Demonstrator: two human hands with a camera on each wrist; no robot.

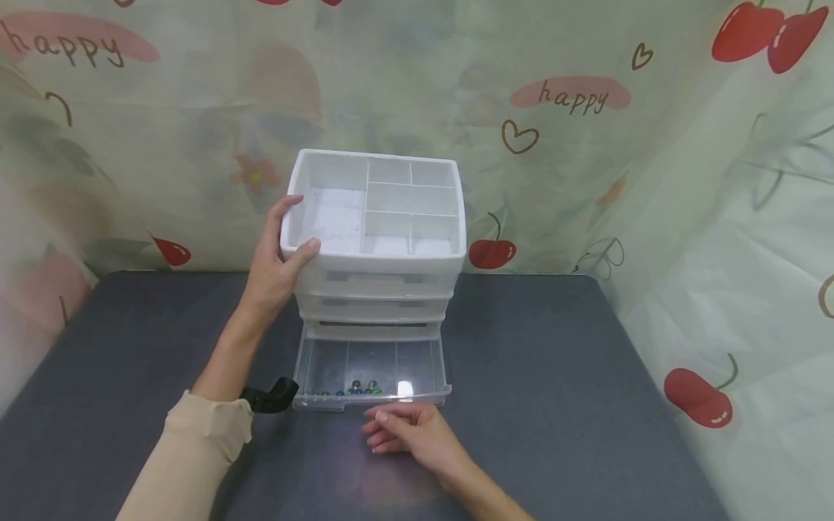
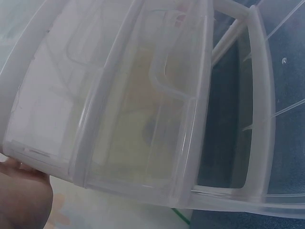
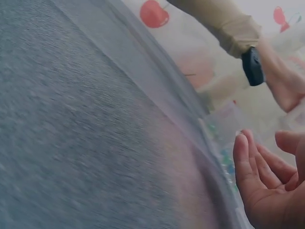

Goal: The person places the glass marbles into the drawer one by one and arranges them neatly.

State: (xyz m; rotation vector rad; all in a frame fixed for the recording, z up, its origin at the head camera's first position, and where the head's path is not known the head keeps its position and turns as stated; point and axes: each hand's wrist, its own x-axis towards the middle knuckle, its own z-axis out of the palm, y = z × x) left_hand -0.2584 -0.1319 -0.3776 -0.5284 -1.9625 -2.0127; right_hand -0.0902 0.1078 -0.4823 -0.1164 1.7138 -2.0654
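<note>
A white plastic drawer organizer [image 1: 384, 266] stands at the back of the dark table, its top divided into compartments. My left hand [image 1: 270, 271] grips its upper left rim, thumb over the top edge. The clear bottom drawer [image 1: 417, 358] is pulled out, while the two drawers above it are in. Several glass marbles [image 1: 372, 386] lie along the front wall inside that drawer. Just in front of it hovers my right hand [image 1: 417, 438], fingers loosely bent and thumb apart in the right wrist view, holding nothing. The left wrist view shows the translucent drawer fronts [image 2: 128, 119] up close.
The dark grey tabletop [image 1: 534, 405] extends to both sides of the organizer. A cherry-printed curtain [image 1: 417, 87] hangs behind and beside the table. A black wrist device [image 1: 272, 396] sticks out from the left sleeve, close to the drawer's left side.
</note>
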